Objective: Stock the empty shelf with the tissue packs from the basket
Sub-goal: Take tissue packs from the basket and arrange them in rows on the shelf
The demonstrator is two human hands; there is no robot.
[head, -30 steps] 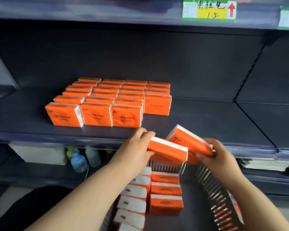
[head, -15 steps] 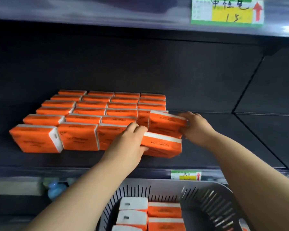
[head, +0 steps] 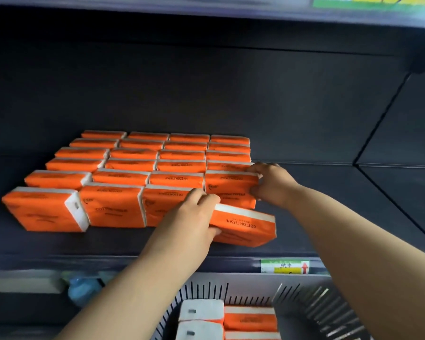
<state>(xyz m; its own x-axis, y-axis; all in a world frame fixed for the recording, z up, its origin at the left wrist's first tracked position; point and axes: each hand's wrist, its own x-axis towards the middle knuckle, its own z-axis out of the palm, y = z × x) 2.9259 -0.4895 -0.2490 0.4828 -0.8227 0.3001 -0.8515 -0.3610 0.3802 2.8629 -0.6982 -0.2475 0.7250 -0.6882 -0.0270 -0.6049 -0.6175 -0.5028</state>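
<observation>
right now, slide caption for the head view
Left hand holds the front tissue pack, right hand grips the pack behind it, beside stocked rows.

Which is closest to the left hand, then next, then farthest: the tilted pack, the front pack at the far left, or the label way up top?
1. Tilted pack: gripped by the left hand, on its right side.
2. Front far-left pack: front row, off to the left.
3. Top label: upper shelf edge, high on the right.

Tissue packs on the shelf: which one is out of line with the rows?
The pack in the left hand, at the front right. It leans askew, forward of the front row; the others stand squarely in rows.
</observation>
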